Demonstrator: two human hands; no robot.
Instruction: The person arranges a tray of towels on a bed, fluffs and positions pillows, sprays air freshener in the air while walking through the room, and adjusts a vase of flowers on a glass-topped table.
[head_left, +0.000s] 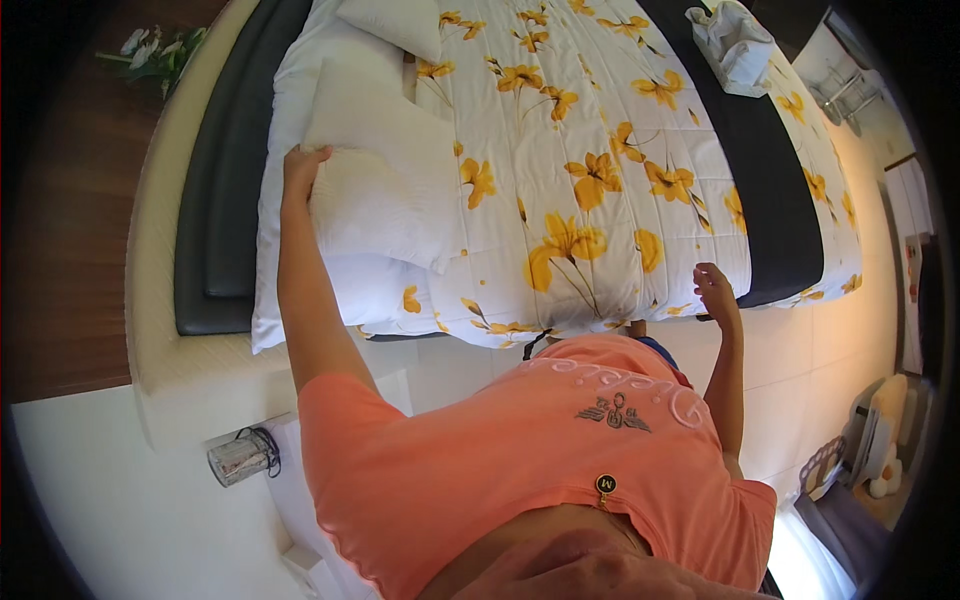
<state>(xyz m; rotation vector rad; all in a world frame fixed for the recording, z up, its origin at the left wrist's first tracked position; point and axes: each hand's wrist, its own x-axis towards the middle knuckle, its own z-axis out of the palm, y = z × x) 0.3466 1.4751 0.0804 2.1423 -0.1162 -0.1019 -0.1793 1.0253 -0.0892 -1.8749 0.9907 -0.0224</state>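
Note:
My left hand (301, 171) grips the edge of a white pillow (382, 206) on the headboard side of the bed, the thumb over its top. That pillow lies tilted over another white pillow (360, 285). A further white pillow (397, 26) rests farther across the bed. Beneath and beside them spreads a white quilt (555, 142) with yellow flowers. My right hand (716, 292) hangs over the bed's near edge, fingers loosely bent and holding nothing. Close to it runs a black bed runner (780, 217).
A white container with crumpled white cloth (731, 52) stands on the runner. The dark padded headboard (225, 225) has a cream frame (154, 300). White flowers (142, 49) sit behind it. A cylindrical lamp (240, 457) is at the lower left. Light floor tiles (787, 375) lie at the right.

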